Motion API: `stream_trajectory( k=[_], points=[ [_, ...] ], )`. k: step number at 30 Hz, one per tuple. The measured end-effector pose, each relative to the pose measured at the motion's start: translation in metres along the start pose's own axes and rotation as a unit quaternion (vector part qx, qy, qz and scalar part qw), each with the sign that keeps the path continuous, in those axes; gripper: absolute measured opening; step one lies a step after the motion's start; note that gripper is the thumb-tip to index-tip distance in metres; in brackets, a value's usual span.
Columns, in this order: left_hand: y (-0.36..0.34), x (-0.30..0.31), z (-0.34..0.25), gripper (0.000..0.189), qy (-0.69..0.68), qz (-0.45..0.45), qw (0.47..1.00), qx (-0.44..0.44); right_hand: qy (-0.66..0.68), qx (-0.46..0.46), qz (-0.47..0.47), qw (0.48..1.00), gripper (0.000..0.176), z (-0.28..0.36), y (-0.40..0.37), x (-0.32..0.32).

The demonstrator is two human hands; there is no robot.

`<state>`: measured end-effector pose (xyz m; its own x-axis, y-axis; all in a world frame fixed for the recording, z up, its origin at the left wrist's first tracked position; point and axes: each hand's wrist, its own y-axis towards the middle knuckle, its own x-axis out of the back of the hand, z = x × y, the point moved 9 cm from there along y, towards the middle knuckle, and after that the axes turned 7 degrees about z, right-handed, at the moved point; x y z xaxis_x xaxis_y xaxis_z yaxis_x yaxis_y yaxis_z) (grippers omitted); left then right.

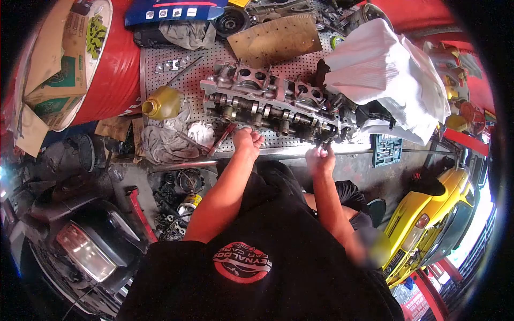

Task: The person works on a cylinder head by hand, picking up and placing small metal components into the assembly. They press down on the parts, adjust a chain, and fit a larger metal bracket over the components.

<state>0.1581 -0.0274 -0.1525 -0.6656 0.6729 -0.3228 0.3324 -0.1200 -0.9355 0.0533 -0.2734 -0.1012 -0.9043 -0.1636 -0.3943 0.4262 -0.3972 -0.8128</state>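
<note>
Has a cylinder head (276,100) lying slantwise across the upper middle of the frame, on the perforated bench (152,77), left end higher than right. Shows dull grey, oil-stained metal, with two pairs of dark round ports (244,73) on the upper side and a camshaft (267,113) with brighter bands along the lower side. Looks darker and more cluttered toward the right end, beside a white sheet (369,69). Reaches up from the lower middle with both bare forearms, the left one slanting rightward. Holds the left hand (249,142) at centre, just below the camshaft side, fingers curled toward the palm; cannot tell whether empty or grasping something small. Holds the right hand (324,156) close under the right end, fingers bent and drawn together; cannot tell whether gripping a part or merely touching. Has a red tool (229,128) just left of the left hand.
</note>
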Motion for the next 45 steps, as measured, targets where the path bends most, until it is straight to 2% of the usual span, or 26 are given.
stream_trajectory(
  k=[1,4,7,8,9,11,12,14,17,18,21,23,25,26,28,31,34,37,39,41,44,45],
  points=[
    [0.007,0.004,0.001,0.014,-0.008,0.01,1.0,-0.002,0.081,-0.034,0.002,0.996,0.014,-0.009,-0.004,-0.007],
    [0.023,0.008,0.011,0.009,-0.025,0.023,0.999,0.027,0.057,-0.009,0.172,0.983,0.021,-0.008,0.022,-0.006],
    [0.006,0.007,0.004,0.009,0.008,-0.048,0.999,0.01,0.04,0.027,0.035,0.998,0.027,0.001,0.02,0.012],
    [0.004,0.003,0.003,0.009,0.01,-0.035,0.999,0.012,-0.152,0.08,0.035,0.985,0.027,0.014,0.028,0.021],
    [0.005,0.001,0.002,0.009,0.013,-0.023,1.0,0.013,-0.337,0.128,0.033,0.932,0.027,0.025,0.045,0.04],
    [0.006,0.004,0.003,0.009,0.01,-0.001,1.0,0.018,-0.326,0.106,0.065,0.937,0.027,0.016,0.049,0.05],
    [0.006,0.0,0.005,0.009,0.003,0.012,1.0,0.02,-0.129,0.039,0.099,0.986,0.027,0.003,0.041,0.039],
    [0.013,-0.001,0.01,0.009,0.009,0.038,0.998,0.039,0.026,-0.004,0.015,1.0,0.026,-0.009,-0.004,-0.007],
    [0.008,0.01,0.008,0.011,0.132,0.008,0.991,0.028,0.038,0.028,0.088,0.995,0.027,-0.008,0.012,-0.011],
    [0.007,0.011,0.006,0.012,0.155,0.015,0.988,0.017,0.028,0.03,0.075,0.996,0.021,-0.005,0.017,-0.001],
    [0.001,0.007,0.005,0.013,0.194,0.052,0.98,-0.005,-0.195,0.12,0.053,0.972,0.017,0.022,0.033,0.031],
    [-0.008,-0.002,0.001,0.015,0.175,0.092,0.98,-0.014,-0.34,0.172,0.039,0.924,0.014,0.032,0.04,0.041],
    [-0.003,0.0,0.006,0.02,0.146,0.144,0.979,0.003,-0.239,0.14,0.043,0.96,0.014,0.02,0.042,0.036],
    [-0.001,0.0,0.009,0.022,0.132,0.17,0.976,0.014,-0.061,0.079,0.048,0.994,0.015,0.007,0.043,0.037],
    [-0.003,-0.002,0.012,0.027,0.111,0.203,0.972,0.037,0.086,0.023,0.038,0.995,0.018,-0.006,0.024,0.018],
    [-0.005,-0.002,0.014,0.033,0.119,0.21,0.968,0.068,-0.015,0.048,0.008,0.999,0.023,-0.002,-0.016,-0.027],
    [-0.014,-0.003,0.01,0.031,0.19,0.159,0.968,0.045,0.033,0.028,0.044,0.998,0.021,0.002,0.028,0.017],
    [0.004,0.008,0.009,0.029,0.182,0.109,0.977,0.016,-0.168,0.073,0.021,0.983,0.02,0.005,0.038,0.04],
    [0.007,0.01,0.009,0.029,0.175,0.121,0.977,0.022,-0.142,0.033,0.01,0.989,0.02,-0.003,0.037,0.041],
    [-0.002,0.007,0.008,0.03,0.165,0.129,0.977,0.035,0.041,-0.069,0.004,0.997,0.022,-0.023,-0.001,-0.006],
    [-0.003,0.008,0.008,0.028,0.161,0.112,0.98,0.046,0.038,0.005,0.096,0.995,0.021,-0.012,0.001,-0.017],
    [0.0,0.009,0.009,0.027,0.16,0.11,0.98,0.048,-0.072,0.041,0.079,0.993,0.021,-0.002,0.003,-0.008]
  ],
)
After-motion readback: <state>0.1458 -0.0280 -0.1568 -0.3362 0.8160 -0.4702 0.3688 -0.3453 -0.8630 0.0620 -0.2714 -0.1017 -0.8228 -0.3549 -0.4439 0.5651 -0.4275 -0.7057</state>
